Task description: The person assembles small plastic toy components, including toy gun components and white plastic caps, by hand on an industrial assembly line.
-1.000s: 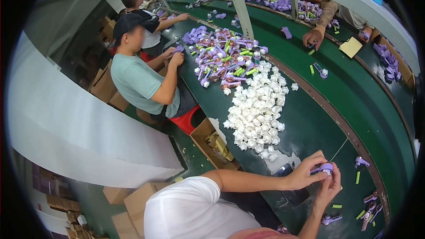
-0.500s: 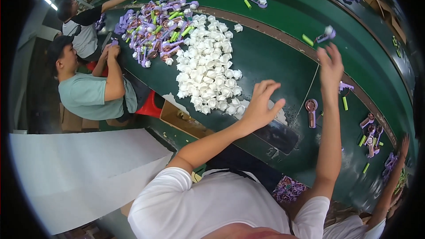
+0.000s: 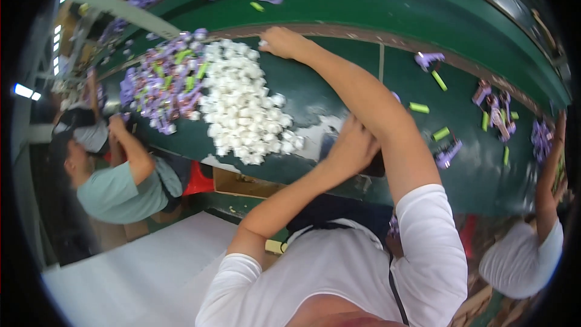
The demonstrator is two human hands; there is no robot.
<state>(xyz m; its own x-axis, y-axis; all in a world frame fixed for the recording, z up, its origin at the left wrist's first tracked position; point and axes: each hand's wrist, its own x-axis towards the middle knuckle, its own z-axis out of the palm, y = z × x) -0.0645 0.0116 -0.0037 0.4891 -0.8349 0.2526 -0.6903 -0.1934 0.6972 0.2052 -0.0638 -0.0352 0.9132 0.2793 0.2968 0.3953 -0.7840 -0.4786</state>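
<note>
My right hand [image 3: 284, 42] reaches across to the far edge of the green table, its fingers closed round a white flower-shaped piece [image 3: 263, 45]. Beside it lies a big heap of white flower-shaped pieces [image 3: 242, 106]. Closer to my body, my left hand [image 3: 352, 148] has curled fingers, partly covered by my right forearm. Whatever it holds is hidden. Behind that forearm, a bit of a purple item [image 3: 395, 96] shows. Right of my arm lie a green cylinder [image 3: 419, 108], another green cylinder [image 3: 441, 134] and a purple handheld piece [image 3: 448, 154].
Left of the white heap is a pile of purple parts with green cylinders [image 3: 166, 82]. A raised green belt [image 3: 339, 6] runs along the far side. Co-workers sit at left, and another person's arm [image 3: 549, 175] reaches in at right. A white board [image 3: 151, 272] stands at lower left.
My view has turned. My right hand has swung left over my left hand to the flower piece and closed on it. My left hand has gone from spread fingers to curled.
</note>
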